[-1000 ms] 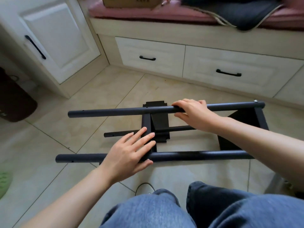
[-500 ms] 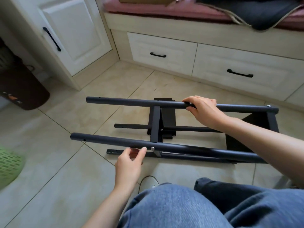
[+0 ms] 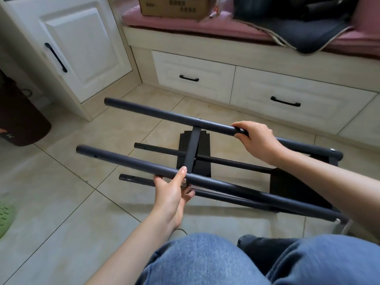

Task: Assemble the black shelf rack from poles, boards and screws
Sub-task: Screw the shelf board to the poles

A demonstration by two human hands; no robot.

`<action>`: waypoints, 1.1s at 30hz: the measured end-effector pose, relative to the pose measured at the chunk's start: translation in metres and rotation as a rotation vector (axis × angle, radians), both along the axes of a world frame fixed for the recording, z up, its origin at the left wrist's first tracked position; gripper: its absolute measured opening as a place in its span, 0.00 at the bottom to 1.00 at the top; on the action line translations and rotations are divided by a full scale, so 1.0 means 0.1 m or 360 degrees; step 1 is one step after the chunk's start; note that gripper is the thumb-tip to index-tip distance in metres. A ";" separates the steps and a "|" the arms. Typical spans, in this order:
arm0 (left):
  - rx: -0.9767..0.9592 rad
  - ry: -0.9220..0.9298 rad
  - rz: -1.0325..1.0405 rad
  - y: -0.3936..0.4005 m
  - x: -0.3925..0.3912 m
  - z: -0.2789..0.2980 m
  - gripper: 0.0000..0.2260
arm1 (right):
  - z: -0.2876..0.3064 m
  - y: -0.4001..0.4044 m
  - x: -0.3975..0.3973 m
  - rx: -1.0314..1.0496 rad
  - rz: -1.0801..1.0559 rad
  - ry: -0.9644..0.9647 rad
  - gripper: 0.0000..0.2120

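Black poles make my half-built rack, lying on its side over the tile floor [image 3: 61, 202] in front of my knees. My left hand [image 3: 170, 194] curls round the near pole [image 3: 127, 163], thumb on top, right by a small silver screw [image 3: 184, 183] underneath, and my right hand [image 3: 257, 138] grips the far pole [image 3: 164, 116]. I think the screw could drop out and roll away if the rack tips, and the loose left ends could swing and twist the middle board [image 3: 194, 155] crooked.

right hand [image 3: 258, 140] grips far pole [image 3: 168, 117] | left hand [image 3: 171, 192] grips near pole [image 3: 127, 162]
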State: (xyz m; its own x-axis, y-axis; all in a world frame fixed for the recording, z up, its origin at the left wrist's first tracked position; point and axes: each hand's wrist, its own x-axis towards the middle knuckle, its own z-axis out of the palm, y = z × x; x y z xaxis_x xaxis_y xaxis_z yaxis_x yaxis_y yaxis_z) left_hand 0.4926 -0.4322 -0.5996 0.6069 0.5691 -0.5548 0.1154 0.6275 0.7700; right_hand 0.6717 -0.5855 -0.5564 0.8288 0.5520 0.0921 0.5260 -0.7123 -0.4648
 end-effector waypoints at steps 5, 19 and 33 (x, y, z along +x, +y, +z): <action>0.0135 -0.0258 -0.0085 0.07 0.33 0.37 0.28 | 0.26 -0.25 0.09 0.0351 -0.0143 0.0116 0.13; 0.0963 -0.0581 -0.0761 -0.10 0.91 0.93 0.17 | 0.33 -1.09 -0.05 0.0679 -0.0362 0.0349 0.18; 0.1371 -0.0738 -0.1262 -0.37 1.04 0.86 0.14 | -0.27 -1.45 -0.73 0.0928 -0.0569 0.0592 0.18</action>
